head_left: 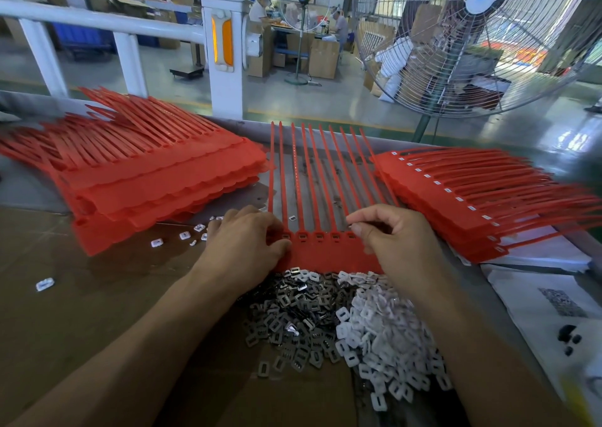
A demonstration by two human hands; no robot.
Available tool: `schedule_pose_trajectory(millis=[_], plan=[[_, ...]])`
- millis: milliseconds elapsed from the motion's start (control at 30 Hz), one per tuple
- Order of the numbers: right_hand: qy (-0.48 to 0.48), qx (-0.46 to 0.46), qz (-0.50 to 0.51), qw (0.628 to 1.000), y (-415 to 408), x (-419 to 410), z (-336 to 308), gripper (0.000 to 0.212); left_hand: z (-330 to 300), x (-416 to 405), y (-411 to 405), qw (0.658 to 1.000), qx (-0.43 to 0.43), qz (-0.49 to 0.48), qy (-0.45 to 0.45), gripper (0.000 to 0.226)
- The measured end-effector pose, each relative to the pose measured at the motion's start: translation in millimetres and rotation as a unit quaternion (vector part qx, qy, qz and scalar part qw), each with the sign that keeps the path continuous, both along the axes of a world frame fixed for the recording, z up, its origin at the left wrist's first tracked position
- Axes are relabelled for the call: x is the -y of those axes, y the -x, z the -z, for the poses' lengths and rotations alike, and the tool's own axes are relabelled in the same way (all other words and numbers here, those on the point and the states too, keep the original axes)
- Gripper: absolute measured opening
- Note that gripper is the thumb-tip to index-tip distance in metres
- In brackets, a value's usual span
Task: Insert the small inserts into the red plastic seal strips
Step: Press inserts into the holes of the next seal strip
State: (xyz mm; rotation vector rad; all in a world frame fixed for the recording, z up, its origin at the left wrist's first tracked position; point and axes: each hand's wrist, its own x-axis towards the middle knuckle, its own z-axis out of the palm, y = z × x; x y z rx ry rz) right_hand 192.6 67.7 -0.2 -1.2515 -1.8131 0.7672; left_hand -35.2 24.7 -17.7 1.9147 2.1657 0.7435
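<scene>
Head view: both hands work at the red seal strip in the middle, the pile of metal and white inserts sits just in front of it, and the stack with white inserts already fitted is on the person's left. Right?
Not quite. The head view shows the stack with white inserts fitted on the person's right; the left stack shows none. The left hand and right hand do work at the middle seal strip, with the insert pile in front of it.

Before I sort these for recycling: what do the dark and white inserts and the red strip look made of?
Dark inserts: likely stamped metal, thin with glints. White inserts: probably matte plastic, dull and opaque. Red seal strip: looks like moulded plastic, evenly coloured, with slender tails.
</scene>
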Motion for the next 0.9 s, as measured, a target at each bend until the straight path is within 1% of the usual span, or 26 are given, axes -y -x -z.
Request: schedule_pose_trajectory(millis=[133, 267, 367, 533, 733, 900], plan=[[0.001, -0.007, 0.062, 0.998, -13, -9, 0, 0.015, 0, 0, 0, 1.000, 0.002, -0.001, 0.001, 0.033], [-0.015, 0.068, 0.134, 0.989, -36, -26, 2, 0.011, 0, 0, -1, 1.000, 0.002, -0.001, 0.000, 0.033], [-0.003, 0.093, 0.165, 0.982, -50, -35, 6, 0.013, 0, -1, -1, 1.000, 0.002, -0.001, 0.002, 0.033], [0.008, 0.115, 0.181, 0.977, -55, -41, 12, 0.014, 0, -1, 0, 1.000, 0.001, -0.001, 0.003, 0.034], [0.009, 0.115, 0.181, 0.977, -49, -43, 16, 0.011, 1, 0, -1, 1.000, 0.004, -0.001, -0.002, 0.033], [0.014, 0.139, 0.176, 0.975, -46, -45, 17, 0.016, 1, 0, 0, 1.000, 0.004, -0.001, 0.000, 0.033]])
